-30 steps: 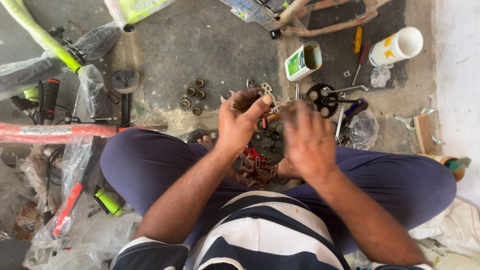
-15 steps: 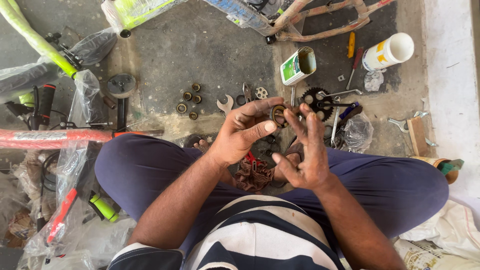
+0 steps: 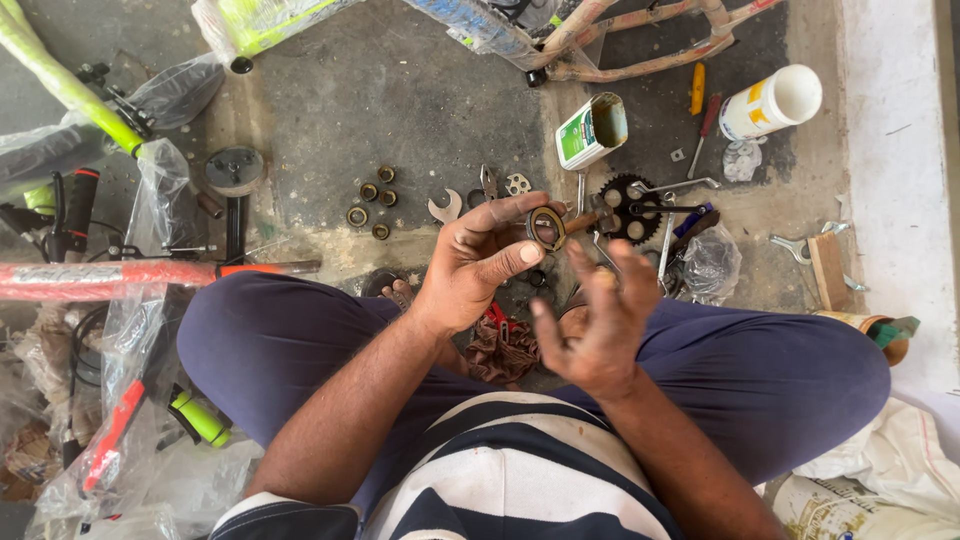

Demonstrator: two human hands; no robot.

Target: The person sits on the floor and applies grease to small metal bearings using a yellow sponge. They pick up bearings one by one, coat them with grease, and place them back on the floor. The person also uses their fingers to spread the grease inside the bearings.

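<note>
Grimy concrete floor strewn with bike parts, a person cross-legged at its near edge.

Left hand [image 3: 478,262] pinches a small metal ring [image 3: 546,227], likely a bearing cup though the view is too small to be sure, between thumb and fingertips, raised above the floor just short of the toothed chainring [image 3: 627,207]. Right hand [image 3: 597,322] is spread open and holds nothing, its greasy palm turned up just beside the ring. To do this well, keep the ring level and steady in the pinch and bring the greased fingers to its inner face. Against half a second ago, both hands sit lower and nearer the body, and the right has drawn off the ring. Small rings [image 3: 372,201] lie toward the far left.
</note>
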